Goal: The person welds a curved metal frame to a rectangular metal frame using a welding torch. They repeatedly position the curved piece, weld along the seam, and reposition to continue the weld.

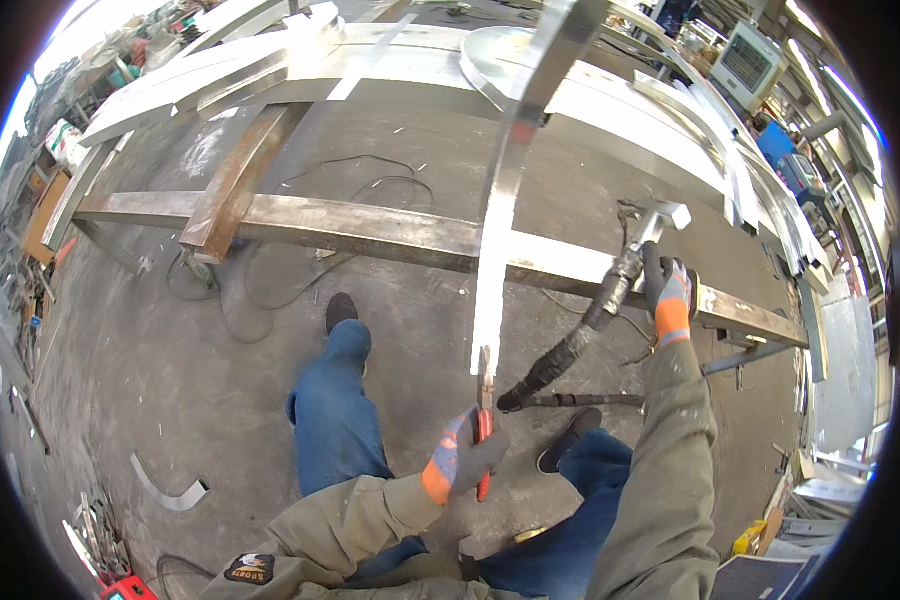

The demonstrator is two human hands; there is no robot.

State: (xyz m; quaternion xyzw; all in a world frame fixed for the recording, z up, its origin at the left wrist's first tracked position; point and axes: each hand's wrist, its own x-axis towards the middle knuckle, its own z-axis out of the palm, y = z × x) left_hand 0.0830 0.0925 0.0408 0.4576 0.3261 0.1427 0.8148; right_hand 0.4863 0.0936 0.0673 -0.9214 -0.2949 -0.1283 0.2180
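Observation:
My left hand, in a grey glove with an orange cuff, is closed round the red-handled pliers. The jaws of the pliers meet the near end of a long, flat, shiny metal strip, which slopes up and away across the steel rail. My right hand, gloved alike, is at the rail's right part with its fingers curled; what lies inside them is hidden. Right beside it is a torch-like tool with a black-wrapped body and a silver head, leaning across the rail.
The brown-grey steel rail runs crosswise before me, with a rusty square tube over its left part. Beyond lie long pale metal panels. Thin cables and a curved metal offcut are on the floor. Metal stock fills the right.

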